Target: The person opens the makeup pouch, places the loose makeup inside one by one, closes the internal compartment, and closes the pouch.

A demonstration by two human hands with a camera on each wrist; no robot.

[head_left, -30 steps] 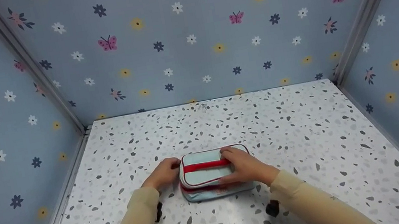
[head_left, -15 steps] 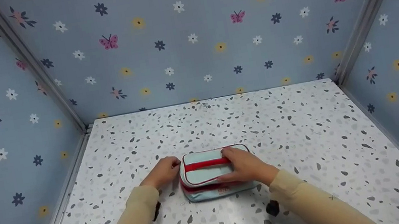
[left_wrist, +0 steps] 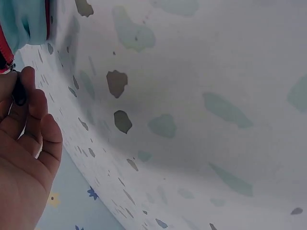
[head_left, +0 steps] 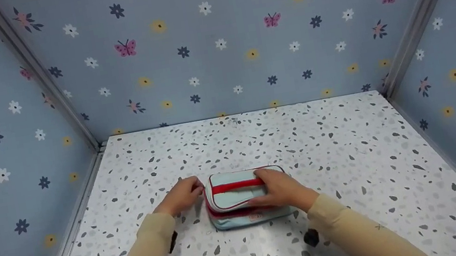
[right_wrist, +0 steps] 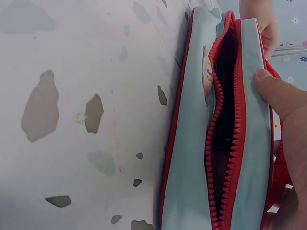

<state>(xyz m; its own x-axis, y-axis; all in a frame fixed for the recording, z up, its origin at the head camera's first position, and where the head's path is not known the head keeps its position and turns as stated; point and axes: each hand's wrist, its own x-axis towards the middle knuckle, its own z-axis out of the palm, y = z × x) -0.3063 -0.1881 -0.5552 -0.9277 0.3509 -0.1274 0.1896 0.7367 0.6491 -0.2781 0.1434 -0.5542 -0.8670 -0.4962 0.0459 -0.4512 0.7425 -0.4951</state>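
A pale blue zip pouch [head_left: 228,199] with red piping and a red carry strap [head_left: 234,186] lies on the speckled table. My right hand [head_left: 285,190] grips its lid from the right, thumb at the front edge and fingers over the top. Between thumb and index finger, my left hand [head_left: 180,196] pinches the black zipper pull [left_wrist: 19,92] at the pouch's left end. In the right wrist view the red zipper [right_wrist: 236,139] gapes along the front, showing a dark inside. A small printed label [right_wrist: 207,74] sits on the lower front panel.
The white table [head_left: 352,149] has a grey and dark fleck pattern. Blue walls [head_left: 220,55] with flowers and butterflies enclose it at the back and both sides, with metal corner posts [head_left: 421,12]. A dark wrist device [head_left: 311,238] shows under the right sleeve.
My left hand has shifted slightly left and away from me, and the front zipper gap shows more at the left end. The right hand stays on the pouch.
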